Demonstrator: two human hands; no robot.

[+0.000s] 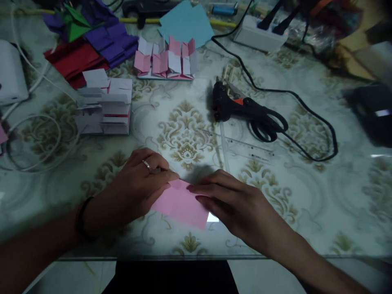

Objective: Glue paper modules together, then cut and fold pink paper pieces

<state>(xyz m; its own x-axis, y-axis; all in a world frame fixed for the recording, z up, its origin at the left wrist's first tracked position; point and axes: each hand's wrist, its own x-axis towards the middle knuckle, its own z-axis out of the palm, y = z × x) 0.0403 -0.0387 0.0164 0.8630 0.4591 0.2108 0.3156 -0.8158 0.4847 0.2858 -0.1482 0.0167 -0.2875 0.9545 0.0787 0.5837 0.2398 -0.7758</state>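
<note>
A pink paper (182, 204) lies near the table's front edge, turned at a slant, between my two hands. My left hand (139, 179), with a ring and a dark wristband, has its fingers closed on the paper's upper left corner. On the upper right edge of the same paper, the fingers of my right hand (235, 200) are pressed together. Folded pink and white paper pieces (167, 61) stand beyond my hands, and a white and pink folded stack (107, 106) sits to the left.
A black glue gun (232, 104) with a coiled cable lies right of centre beside a clear ruler (251, 149). White cables (58, 122) loop at the left. Blue sheets (186, 24), purple (113, 43) and red folded papers (75, 59), and a power strip (260, 34) lie at the back.
</note>
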